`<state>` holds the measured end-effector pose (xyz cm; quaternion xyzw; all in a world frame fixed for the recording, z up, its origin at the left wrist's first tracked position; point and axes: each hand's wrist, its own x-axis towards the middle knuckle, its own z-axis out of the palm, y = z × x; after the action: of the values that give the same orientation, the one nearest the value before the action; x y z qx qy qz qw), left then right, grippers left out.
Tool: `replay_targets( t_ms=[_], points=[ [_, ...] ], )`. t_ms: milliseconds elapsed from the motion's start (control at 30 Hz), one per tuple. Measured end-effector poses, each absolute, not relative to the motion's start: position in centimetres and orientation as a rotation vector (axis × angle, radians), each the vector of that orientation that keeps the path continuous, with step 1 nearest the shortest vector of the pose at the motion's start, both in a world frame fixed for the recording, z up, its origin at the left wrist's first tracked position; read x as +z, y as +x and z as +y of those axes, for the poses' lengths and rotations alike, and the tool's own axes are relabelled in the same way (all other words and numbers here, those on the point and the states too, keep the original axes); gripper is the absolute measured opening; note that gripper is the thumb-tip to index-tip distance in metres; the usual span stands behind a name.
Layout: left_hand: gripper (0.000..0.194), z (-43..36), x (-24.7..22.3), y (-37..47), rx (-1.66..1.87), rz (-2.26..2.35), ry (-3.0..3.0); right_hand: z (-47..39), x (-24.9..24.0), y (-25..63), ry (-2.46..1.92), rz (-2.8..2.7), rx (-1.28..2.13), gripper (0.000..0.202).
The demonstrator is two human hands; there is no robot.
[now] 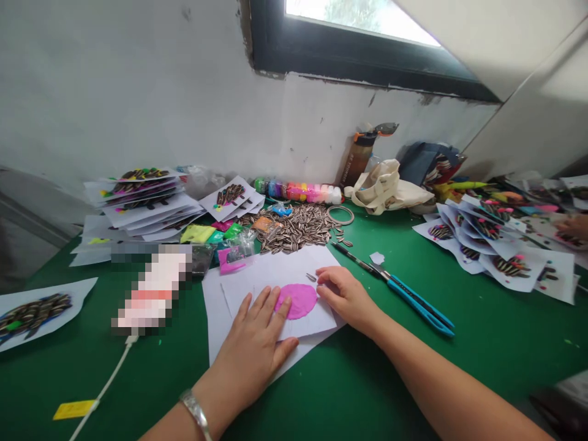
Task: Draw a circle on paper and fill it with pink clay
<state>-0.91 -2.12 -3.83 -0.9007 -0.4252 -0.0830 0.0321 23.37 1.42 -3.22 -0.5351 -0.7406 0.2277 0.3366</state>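
A flat pink clay oval (301, 301) lies on a small white sheet (321, 324), which rests on larger white paper (215, 324). My left hand (257, 334) lies flat on the sheet with its fingers spread, one fingertip on the oval's left side. At the oval's right edge is my right hand (344, 297), its fingers curled together; what they hold, if anything, is too small to name. A single striped seed (311, 277) lies on the paper just above the oval. Behind the paper is a pile of striped seeds (298, 226).
Scissors with blue handles (420, 304) and a dark pen (353, 257) lie right of the paper. Colored clay packets (197, 234) and stacked seed pictures (151, 211) are at the left, with a cable (108, 386) nearer. More pictures (487, 239) lie right. Another person's hand (572, 226) shows far right.
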Motion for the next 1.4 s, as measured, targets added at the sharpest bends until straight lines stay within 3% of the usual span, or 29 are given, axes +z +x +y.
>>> replay_targets(
  t_ms=[267,567,733,1400],
  points=[
    [0.06,-2.1,-3.7,-0.9,-0.246,-1.33,-2.8,1.5,-3.6,22.7,-1.372,-2.042,0.418,0.005],
    [0.059,-2.1,-3.8,-0.7,-0.229,-1.326,-2.785,-0.6,-3.0,23.0,-1.332,-2.313,0.178,0.03],
    [0.058,-2.1,-3.7,-0.8,-0.263,-1.329,-2.794,-1.0,-2.8,22.7,-1.359,-2.408,0.054,0.032],
    [0.059,-2.2,-3.9,-0.8,-0.304,-1.306,-2.768,-0.9,-2.1,21.2,-1.318,-2.439,0.097,0.029]
  ],
)
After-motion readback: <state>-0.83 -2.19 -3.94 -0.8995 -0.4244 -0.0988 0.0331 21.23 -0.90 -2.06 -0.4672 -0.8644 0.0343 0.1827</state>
